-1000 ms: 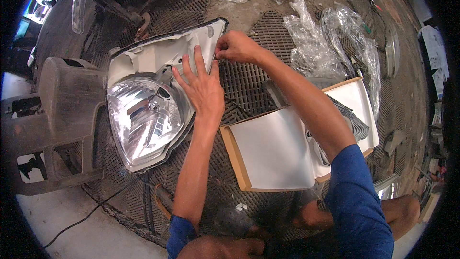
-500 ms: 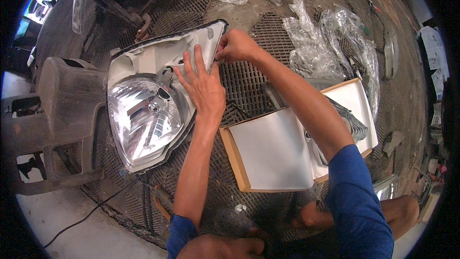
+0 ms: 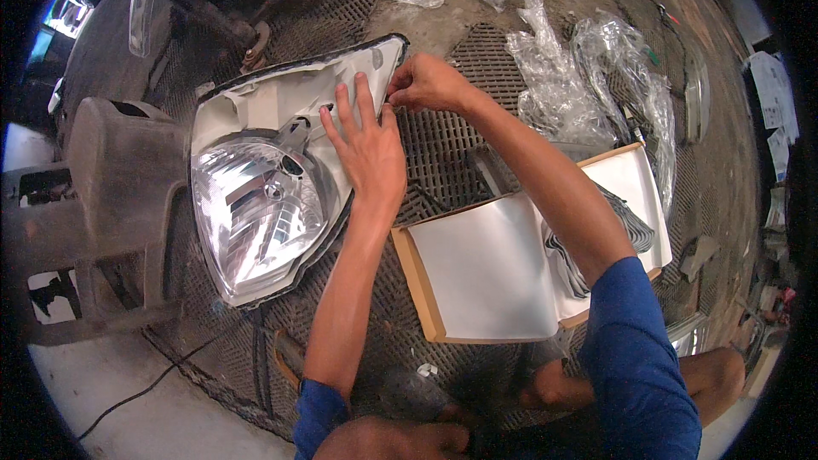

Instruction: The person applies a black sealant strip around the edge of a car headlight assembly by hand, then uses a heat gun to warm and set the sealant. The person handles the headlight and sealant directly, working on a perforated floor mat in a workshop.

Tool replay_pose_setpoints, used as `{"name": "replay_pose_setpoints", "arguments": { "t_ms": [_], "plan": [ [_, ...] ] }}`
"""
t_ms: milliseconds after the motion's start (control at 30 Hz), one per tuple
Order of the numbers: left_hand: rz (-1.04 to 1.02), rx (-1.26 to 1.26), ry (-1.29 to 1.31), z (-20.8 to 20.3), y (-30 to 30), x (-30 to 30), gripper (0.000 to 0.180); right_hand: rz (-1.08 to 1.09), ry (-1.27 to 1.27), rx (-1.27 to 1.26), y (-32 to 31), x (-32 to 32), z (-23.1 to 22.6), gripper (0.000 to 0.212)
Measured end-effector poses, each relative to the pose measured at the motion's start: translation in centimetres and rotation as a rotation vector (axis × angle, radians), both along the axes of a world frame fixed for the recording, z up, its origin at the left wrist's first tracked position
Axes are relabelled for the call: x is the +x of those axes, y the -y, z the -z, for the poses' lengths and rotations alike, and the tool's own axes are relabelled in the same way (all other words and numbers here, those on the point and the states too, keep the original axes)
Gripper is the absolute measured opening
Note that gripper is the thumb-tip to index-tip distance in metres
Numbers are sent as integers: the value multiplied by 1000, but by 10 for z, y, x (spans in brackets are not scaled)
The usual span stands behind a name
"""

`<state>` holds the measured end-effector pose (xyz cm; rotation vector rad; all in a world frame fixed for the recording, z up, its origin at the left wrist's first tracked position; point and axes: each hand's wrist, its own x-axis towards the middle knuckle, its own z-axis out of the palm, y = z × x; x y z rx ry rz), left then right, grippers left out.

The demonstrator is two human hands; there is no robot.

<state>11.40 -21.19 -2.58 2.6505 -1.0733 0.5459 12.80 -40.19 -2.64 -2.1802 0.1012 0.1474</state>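
Observation:
A car headlight housing (image 3: 243, 106) without its front lens lies on the mat, with a shiny reflector bowl (image 3: 256, 213) inside and a black strip along its rim. My left hand (image 3: 371, 153) rests on its pale inner wall, fingers spread. At the upper right edge of the housing, my right hand (image 3: 426, 85) has its fingers pinched against the rim. Whatever sits between those fingertips is hidden or too small to make out.
An open cardboard box (image 3: 481, 273) with a white inside holds a coiled grey striped strip (image 3: 635, 226). Crumpled clear plastic wrap (image 3: 558, 77) lies beyond it. A dark plastic bumper part (image 3: 119, 196) stands at the left. A black cable (image 3: 162, 375) runs near the lower left.
My left hand has slid slightly up and right over the housing's inner wall. My right hand has shifted a little to the right, still pinched at the rim.

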Motion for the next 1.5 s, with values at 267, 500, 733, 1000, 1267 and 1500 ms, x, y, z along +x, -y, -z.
{"name": "replay_pose_setpoints", "arguments": {
  "t_ms": [267, 500, 733, 1000, 1267, 1500],
  "plan": [
    [76, -43, 24, 3, 2, 10, 28, -164, 318, -403, -3, 6, 13, 21],
    [86, 73, -77, -9, -4, 6, 33, -148, 276, -537, -10, -8, 10, 21],
    [101, 40, -78, -9, -3, 3, 37, -55, 354, -411, -8, -9, 14, 20],
    [91, 13, -52, -2, -2, 7, 45, -249, 159, -304, 3, -1, -4, 26],
    [115, -17, -111, -12, -1, 2, 40, -256, 382, -346, 10, 4, 17, 28],
    [96, 23, -150, -16, -7, 6, 48, 54, 272, -608, 11, 7, 23, 31]
  ]
}}
